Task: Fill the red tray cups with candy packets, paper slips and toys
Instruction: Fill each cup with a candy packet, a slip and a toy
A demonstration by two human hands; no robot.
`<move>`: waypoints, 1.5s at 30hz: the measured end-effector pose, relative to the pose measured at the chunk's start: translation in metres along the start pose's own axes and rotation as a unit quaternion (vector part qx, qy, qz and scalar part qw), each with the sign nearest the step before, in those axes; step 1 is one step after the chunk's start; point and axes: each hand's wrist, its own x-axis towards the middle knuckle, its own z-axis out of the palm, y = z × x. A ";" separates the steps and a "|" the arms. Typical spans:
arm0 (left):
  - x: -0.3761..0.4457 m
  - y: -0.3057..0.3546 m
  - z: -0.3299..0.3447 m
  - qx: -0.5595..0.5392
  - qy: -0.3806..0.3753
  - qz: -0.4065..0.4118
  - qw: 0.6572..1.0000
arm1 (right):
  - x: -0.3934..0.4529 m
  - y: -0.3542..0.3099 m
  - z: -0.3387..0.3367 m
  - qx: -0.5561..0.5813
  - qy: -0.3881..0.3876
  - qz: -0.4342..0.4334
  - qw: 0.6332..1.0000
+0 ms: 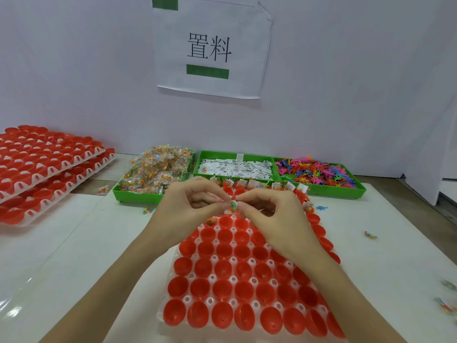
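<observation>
A tray of red cups (237, 288) lies in front of me on a white mat. Its far row holds candy packets with paper slips (277, 185); the near rows show bare red insides. Above the tray's far part my left hand (190, 206) and my right hand (269, 214) meet, and both pinch one small candy packet (233, 206) between their fingertips. Behind stand three green bins: candy packets (153, 174), white paper slips (235, 167) and bright plastic toys (319, 173).
Stacked trays of red cups (44, 167) sit at the far left. Loose candy packets lie on the mat (370, 235) and beside the left bin (102, 190). A blue toy (321, 208) lies near the tray's right. A white wall with a paper sign (210, 48) closes the back.
</observation>
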 end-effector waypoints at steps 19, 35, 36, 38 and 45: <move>-0.003 -0.022 0.006 0.223 0.071 0.036 0.972 | 0.023 0.007 0.008 -0.080 -0.104 0.053 0.990; -0.004 -0.030 0.008 0.311 0.016 0.026 0.950 | 0.022 0.018 0.031 -0.242 -0.070 0.011 0.968; -0.004 -0.031 0.008 0.311 0.014 0.031 0.950 | 0.021 0.018 0.032 -0.247 -0.069 0.008 0.966; -0.004 -0.032 0.007 0.312 0.015 0.033 0.949 | 0.021 0.018 0.033 -0.252 -0.067 0.004 0.965; -0.007 -0.036 0.015 0.310 0.042 0.037 0.949 | 0.022 0.015 0.026 -0.227 -0.099 0.026 0.969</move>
